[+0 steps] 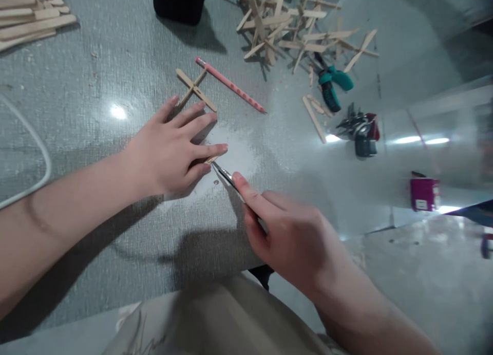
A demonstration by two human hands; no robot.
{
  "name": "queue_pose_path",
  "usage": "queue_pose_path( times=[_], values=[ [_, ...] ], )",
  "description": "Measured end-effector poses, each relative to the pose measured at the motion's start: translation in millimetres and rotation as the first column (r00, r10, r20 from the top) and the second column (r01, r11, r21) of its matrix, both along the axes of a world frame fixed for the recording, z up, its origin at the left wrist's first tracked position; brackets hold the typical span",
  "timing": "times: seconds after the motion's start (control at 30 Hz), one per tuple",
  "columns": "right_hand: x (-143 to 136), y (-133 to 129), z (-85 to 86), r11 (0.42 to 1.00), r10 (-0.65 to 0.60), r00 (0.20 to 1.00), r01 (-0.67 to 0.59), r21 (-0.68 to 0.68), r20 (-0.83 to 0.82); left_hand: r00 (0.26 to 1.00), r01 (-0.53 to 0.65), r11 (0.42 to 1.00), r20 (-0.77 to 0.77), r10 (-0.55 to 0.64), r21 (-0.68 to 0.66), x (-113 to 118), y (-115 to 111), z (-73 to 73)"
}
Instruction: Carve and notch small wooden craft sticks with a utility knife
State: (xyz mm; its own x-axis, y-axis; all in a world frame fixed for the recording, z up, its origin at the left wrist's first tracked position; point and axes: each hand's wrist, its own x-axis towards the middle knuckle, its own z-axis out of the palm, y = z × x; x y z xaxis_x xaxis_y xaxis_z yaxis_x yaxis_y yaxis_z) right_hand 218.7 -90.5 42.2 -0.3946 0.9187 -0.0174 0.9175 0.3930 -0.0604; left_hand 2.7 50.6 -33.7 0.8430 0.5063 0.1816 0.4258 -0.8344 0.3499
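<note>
My left hand (171, 147) lies on the table with its fingers spread. Its thumb and index finger touch a small wooden piece (211, 160), most of it hidden under them. In my closed right hand (283, 226) is a craft knife (227, 176), its metal tip against that piece. Beyond my left fingertips two craft sticks form a cross (194, 87). A pink pencil (233, 86) lies slanted to the right of the cross. One small round speck (216, 182) sits beside the blade.
Crossed craft sticks (265, 26) pile up at the back, near teal-handled pliers (330, 85). A dark metal tool (360, 131) and a purple box (423, 194) are at right. A black container (179, 3), stacked sticks (33, 18) and a white cable (42, 154) are also on the table.
</note>
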Motion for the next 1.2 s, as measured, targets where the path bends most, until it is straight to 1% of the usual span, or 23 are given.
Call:
queue_pose_path(
  times=[0.1, 0.2, 0.3, 0.43, 0.53, 0.63, 0.83, 1.0, 1.2],
  values=[
    [2, -1, -1.3, 1.0, 0.004, 1.0, -0.004, -0.002, 0.0, 1.0, 0.0, 0.999, -0.021, 0.001, 0.037, -1, 2, 0.0],
    [4, -2, -3.2, 1.0, -0.003, 0.999, 0.002, -0.028, -0.034, 0.999, -0.013, 0.998, -0.046, 0.016, 0.068, -3, 4, -0.2],
    [5, -3, -6.0, 0.999, -0.016, 0.997, 0.014, -0.032, -0.07, 0.999, -0.003, 0.999, -0.048, 0.006, 0.054, -4, 5, -0.6],
    [6, -6, -10.3, 0.999, -0.042, 0.993, 0.043, 0.006, -0.114, 0.999, 0.009, 0.999, -0.033, -0.007, 0.036, -4, 6, -0.8],
    [6, -5, -12.6, 0.997, -0.058, 0.991, 0.064, 0.044, -0.123, 0.998, 0.017, 0.998, -0.06, -0.013, 0.062, -4, 6, -0.8],
    [6, -1, -13.6, 0.997, -0.051, 0.991, 0.058, 0.05, -0.123, 0.996, 0.018, 0.997, -0.084, -0.011, 0.078, -4, 7, -1.3],
    [6, 5, -13.6, 0.998, -0.044, 0.992, 0.049, 0.045, -0.12, 0.998, 0.007, 0.998, -0.067, -0.003, 0.055, -4, 7, -2.5],
    [5, 7, -13.4, 0.999, -0.041, 0.992, 0.043, 0.015, -0.119, 0.998, 0.007, 1.0, -0.066, -0.005, 0.021, -4, 7, -3.8],
    [3, 6, -11.8, 0.999, -0.042, 0.992, 0.044, 0.013, -0.123, 1.0, 0.007, 1.0, -0.029, -0.008, -0.013, -3, 7, -3.6]
  ],
)
